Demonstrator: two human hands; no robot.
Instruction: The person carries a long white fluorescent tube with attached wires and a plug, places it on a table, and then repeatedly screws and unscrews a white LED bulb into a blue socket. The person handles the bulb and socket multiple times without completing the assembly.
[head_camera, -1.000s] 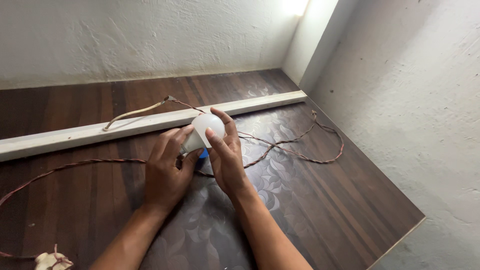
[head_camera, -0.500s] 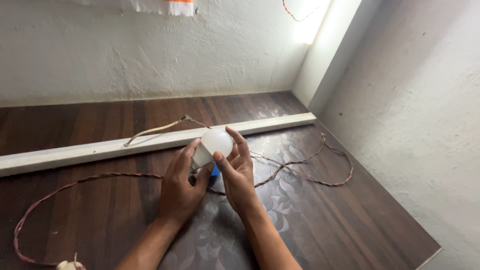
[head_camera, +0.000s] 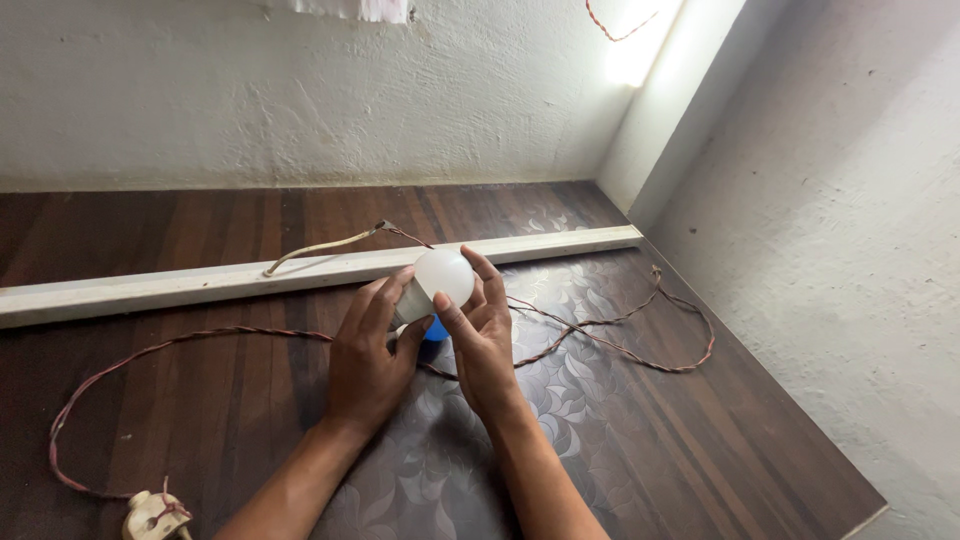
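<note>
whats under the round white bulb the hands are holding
Under the round white frosted bulb a small blue piece shows between the left hand and right hand. Fingers cover most of it, so its shape and join to the twisted reddish-brown wire stay hidden.

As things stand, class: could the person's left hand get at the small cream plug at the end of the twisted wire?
Probably yes. The plug lies uncovered on the floor beside the left forearm, nothing between, though the left hand would first have to leave the white bulb.
</note>
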